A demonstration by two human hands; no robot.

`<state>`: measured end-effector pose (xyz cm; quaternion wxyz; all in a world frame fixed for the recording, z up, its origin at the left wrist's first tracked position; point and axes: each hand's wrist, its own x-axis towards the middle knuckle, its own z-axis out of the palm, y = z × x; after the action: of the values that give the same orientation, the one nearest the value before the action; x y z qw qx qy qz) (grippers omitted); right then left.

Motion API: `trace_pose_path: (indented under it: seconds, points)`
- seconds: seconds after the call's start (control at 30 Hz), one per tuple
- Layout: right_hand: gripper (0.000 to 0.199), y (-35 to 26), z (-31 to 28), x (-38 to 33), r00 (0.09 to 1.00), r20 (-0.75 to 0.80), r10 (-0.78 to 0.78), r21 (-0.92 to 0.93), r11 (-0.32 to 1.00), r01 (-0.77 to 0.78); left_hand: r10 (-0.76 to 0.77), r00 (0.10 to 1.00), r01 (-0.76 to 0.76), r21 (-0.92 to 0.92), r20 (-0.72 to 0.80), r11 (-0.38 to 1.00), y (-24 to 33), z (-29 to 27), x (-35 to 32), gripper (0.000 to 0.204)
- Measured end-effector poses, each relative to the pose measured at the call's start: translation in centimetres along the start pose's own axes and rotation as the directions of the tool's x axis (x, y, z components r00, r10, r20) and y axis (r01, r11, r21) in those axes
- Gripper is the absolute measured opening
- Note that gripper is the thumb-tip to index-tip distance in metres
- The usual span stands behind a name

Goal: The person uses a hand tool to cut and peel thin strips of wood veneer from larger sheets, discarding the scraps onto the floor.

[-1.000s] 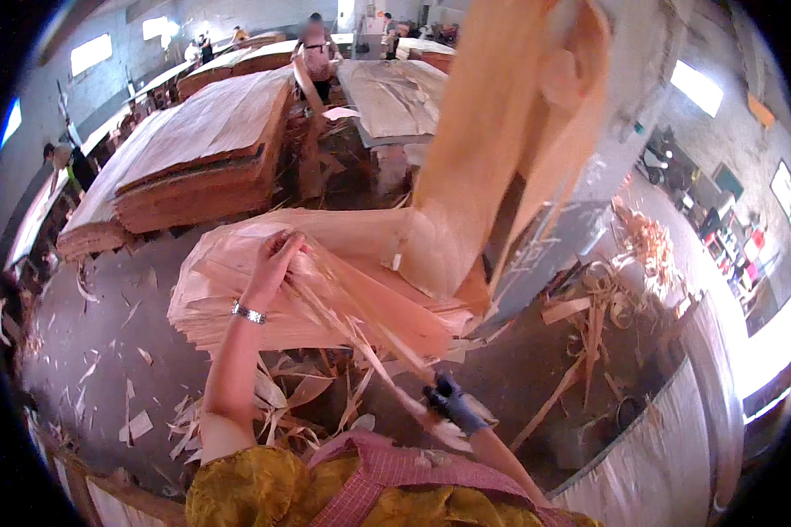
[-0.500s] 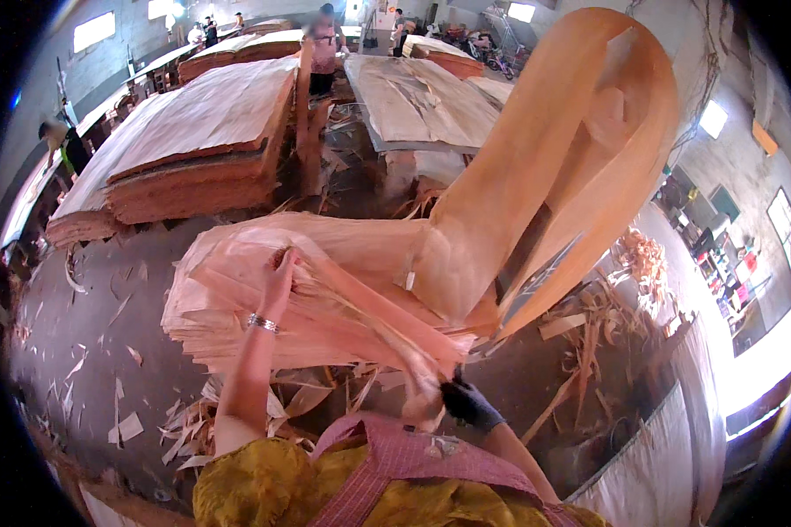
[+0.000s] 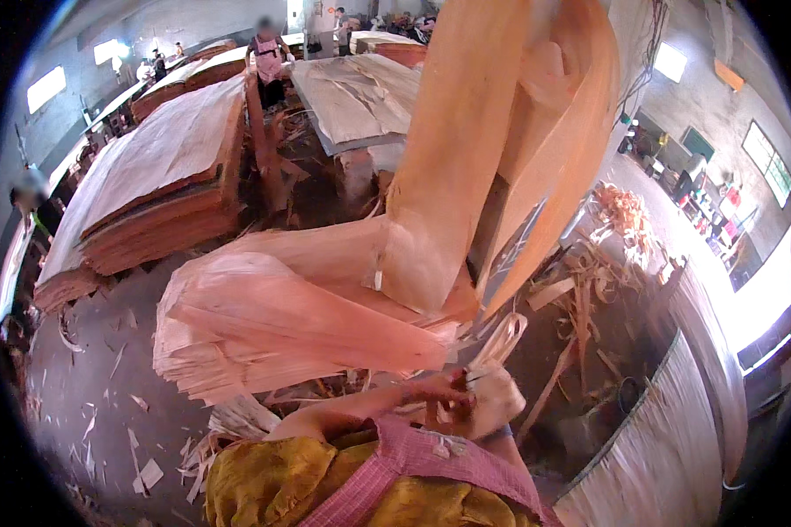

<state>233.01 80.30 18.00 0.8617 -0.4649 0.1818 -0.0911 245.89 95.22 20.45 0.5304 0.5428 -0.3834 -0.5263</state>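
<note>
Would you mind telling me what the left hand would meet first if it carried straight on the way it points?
Probably the right hand, which sits directly ahead and seems already to touch the left hand. Both are close under the veneer stack; depth is unclear.

A grey concrete floor (image 3: 88, 395) strewn with wood scraps lies left of the hands. Beyond them stand tall veneer stacks (image 3: 163, 189). Bright windows (image 3: 46, 88) pierce the far left wall; another window (image 3: 769, 162) lights the right wall.
</note>
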Motion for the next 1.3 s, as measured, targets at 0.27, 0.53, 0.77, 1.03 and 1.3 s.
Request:
trace_pose_path:
  seconds: [0.27,0.53,0.77,1.03,1.3]
  points:
    - [0.030,-0.9,-4.2,-4.0,0.975,-0.165,0.146,0.034,0.989,-0.142,-0.281,0.925,0.215,0.256,0.257,0.942,-1.7,3.0,3.7,0.055]
    - [0.024,0.8,-6.4,-5.8,0.931,-0.173,0.321,-0.052,0.941,-0.334,-0.208,0.916,0.248,-0.077,0.343,0.966,-6.6,0.3,0.9,0.034]
    - [0.022,-3.3,-3.1,-8.4,0.844,-0.269,0.463,-0.200,0.831,-0.519,-0.372,0.883,0.463,0.401,-0.286,0.790,-20.6,-8.7,-4.5,0.031]
    - [0.026,-2.5,-2.7,-7.9,0.841,-0.279,0.464,-0.179,0.835,-0.520,-0.644,0.758,0.233,0.965,-0.102,0.123,-31.0,-10.5,-14.2,0.030]
    - [0.028,-0.2,-5.5,-7.4,0.855,-0.258,0.449,-0.061,0.876,-0.478,-0.643,0.764,0.067,0.998,-0.043,0.013,-27.9,-8.5,-11.6,0.024]
